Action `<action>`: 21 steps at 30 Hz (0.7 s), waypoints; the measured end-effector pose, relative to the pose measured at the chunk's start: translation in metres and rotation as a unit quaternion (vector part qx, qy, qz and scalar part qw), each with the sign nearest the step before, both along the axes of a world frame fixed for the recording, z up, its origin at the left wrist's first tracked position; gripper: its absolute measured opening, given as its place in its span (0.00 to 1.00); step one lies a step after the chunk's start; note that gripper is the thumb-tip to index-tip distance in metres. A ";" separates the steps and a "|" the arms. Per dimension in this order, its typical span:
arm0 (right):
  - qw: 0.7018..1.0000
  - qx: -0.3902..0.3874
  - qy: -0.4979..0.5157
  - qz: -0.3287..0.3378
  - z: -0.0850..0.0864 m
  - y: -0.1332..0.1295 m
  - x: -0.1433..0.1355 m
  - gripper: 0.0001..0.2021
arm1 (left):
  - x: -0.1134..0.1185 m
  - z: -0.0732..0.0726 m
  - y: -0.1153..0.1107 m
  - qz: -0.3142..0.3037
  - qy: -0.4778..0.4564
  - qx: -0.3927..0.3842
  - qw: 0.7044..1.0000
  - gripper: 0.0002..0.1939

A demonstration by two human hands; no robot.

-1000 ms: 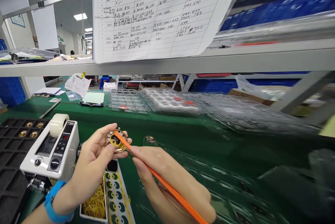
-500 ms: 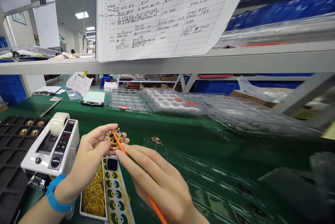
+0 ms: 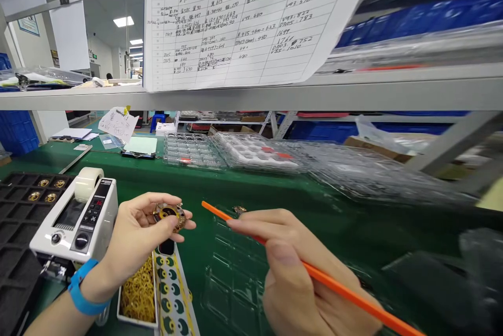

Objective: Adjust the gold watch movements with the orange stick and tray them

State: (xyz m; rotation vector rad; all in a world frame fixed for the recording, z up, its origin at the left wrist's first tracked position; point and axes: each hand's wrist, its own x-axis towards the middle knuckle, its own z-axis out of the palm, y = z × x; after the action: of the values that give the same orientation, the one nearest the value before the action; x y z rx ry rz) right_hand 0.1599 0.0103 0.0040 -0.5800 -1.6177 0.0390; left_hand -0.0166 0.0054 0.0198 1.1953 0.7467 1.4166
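Observation:
Between thumb and fingers, my left hand (image 3: 137,241) grips a round gold watch case (image 3: 172,215) with a yellow ring inside it, tilted toward me. A blue band (image 3: 84,289) circles the left wrist. My right hand (image 3: 310,273) is closed around a long orange stick (image 3: 334,284), whose tip points left and stays apart from the case. Below the left hand lie a white box of small yellow rings (image 3: 138,291) and a backing sheet with rows of yellow and dark green stickers (image 3: 168,294). A dark square object on that sheet is partly hidden by my left fingers.
A white tape dispenser (image 3: 80,220) stands left of my hands, beside a black compartment tray (image 3: 19,220) holding several gold parts. Clear plastic trays (image 3: 231,283) lie under and past my right hand, with another round part (image 3: 239,210) at one corner. A shelf edge (image 3: 251,96) crosses above.
My right hand has drawn the orange stick away from the watch case, to the right and toward me. My left hand has lowered slightly and tilted the case.

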 end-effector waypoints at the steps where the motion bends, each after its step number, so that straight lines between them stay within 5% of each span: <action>1: 1.000 0.000 -0.018 -0.006 0.001 0.000 0.000 0.13 | 0.001 0.000 0.000 0.008 0.006 0.009 1.000 0.05; 12: 0.997 0.006 -0.079 0.000 -0.005 -0.003 -0.022 0.09 | 0.006 0.000 -0.005 0.151 0.104 0.093 0.978 0.04; 21: 0.989 0.049 -0.096 -0.102 -0.011 0.004 -0.031 0.07 | 0.012 -0.013 -0.008 0.195 0.266 0.277 0.903 0.17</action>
State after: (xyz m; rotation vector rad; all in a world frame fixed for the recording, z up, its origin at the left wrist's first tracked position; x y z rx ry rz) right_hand 0.1287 0.0143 -0.0072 -0.6852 -1.7272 -0.2538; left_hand -0.0041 -0.0024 0.0073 2.0151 1.0352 1.7164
